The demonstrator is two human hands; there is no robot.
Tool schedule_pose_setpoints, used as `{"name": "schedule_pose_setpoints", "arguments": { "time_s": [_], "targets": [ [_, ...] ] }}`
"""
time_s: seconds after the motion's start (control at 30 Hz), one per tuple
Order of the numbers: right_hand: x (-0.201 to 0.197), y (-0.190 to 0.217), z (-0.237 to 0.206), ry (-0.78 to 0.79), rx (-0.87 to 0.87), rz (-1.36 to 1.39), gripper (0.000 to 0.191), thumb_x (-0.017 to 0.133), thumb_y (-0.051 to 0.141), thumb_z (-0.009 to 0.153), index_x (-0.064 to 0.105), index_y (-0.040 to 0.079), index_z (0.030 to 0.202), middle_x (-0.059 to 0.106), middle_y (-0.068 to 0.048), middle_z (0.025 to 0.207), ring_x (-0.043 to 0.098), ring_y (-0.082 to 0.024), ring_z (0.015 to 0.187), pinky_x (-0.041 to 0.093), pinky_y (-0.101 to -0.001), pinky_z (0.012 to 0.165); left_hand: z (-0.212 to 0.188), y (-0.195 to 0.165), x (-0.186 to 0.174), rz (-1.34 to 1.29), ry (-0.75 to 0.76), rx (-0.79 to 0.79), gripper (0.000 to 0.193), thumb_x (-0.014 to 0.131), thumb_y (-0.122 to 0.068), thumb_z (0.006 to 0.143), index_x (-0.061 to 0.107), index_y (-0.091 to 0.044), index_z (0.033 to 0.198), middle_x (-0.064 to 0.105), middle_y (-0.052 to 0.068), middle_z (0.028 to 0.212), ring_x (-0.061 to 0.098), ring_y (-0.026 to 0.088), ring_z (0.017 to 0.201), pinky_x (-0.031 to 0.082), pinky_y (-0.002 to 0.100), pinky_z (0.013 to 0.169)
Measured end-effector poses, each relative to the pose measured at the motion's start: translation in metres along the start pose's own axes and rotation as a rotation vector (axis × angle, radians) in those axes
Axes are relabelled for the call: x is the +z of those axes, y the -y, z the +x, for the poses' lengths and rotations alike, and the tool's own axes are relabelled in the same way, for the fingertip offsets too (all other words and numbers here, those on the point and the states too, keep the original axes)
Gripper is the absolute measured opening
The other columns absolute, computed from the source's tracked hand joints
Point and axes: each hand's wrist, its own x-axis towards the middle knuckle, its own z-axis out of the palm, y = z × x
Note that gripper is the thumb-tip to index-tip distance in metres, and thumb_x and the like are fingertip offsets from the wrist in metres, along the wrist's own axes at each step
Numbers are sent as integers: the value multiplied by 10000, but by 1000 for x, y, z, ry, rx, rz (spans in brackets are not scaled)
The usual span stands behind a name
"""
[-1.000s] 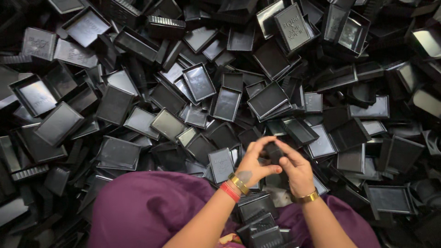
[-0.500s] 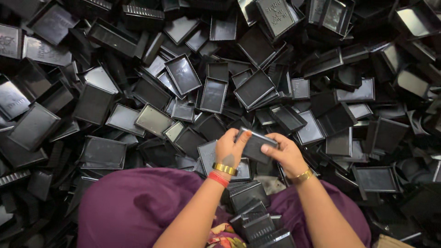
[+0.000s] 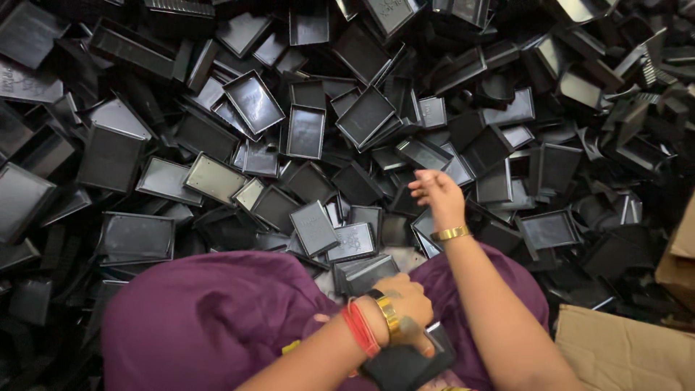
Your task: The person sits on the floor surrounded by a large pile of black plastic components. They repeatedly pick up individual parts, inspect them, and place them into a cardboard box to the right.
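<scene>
As we look from the left, our left hand (image 3: 405, 311) closes around a black tray (image 3: 405, 362) low in our lap, on purple cloth (image 3: 210, 318); our right hand (image 3: 438, 190) hovers loosely open, empty, above the heap of black trays (image 3: 304, 130).

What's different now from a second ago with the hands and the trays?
The hands have split apart. The left hand drew back to the lap, holding a black tray. The right hand reached out over the pile of black trays, its grip empty. The pile and the purple cloth look unchanged.
</scene>
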Motion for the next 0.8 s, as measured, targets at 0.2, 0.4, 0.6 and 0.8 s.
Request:
{"name": "schedule_pose_setpoints", "arguments": {
  "time_s": [0.2, 0.4, 0.6, 0.8],
  "targets": [
    [29, 13, -24, -142, -844, -977, 120, 758, 148, 890, 751, 104, 1001, 712, -72, 1024, 656, -300, 998, 499, -408, 908, 1, 72, -14, -296, -586, -331, 473, 755, -538, 725, 759, -147, 990, 732, 156, 1015, 698, 376, 960, 565, 509, 805],
    [46, 36, -14, -418, -873, -1106, 349, 797, 150, 807, 726, 86, 1143, 647, -158, 1112, 551, -382, 1087, 396, -501, 995, 2, 157, 2, -532, -473, -1199, 957, 903, -536, 706, 398, -185, 1439, 486, 223, 1357, 597, 445, 1157, 546, 494, 909],
    [4, 26, 11, -360, -805, -1158, 365, 816, 162, 835, 676, 170, 1172, 714, -78, 1080, 574, -331, 1121, 415, -462, 1025, 28, 173, 13, -392, -466, -1085, 738, 864, -485, 733, 535, -154, 1305, 513, 191, 1313, 608, 419, 1144, 548, 485, 912],
    [-20, 7, 23, -237, -275, -191, 567, 718, 274, 1009, 600, 115, 1541, 672, -108, 1069, 541, -228, 922, 445, -343, 862, 23, 176, 17, -219, -780, -965, 467, 774, -435, 849, 661, -137, 1191, 628, 101, 1285, 572, 351, 1211, 523, 470, 967]
  ]
}}
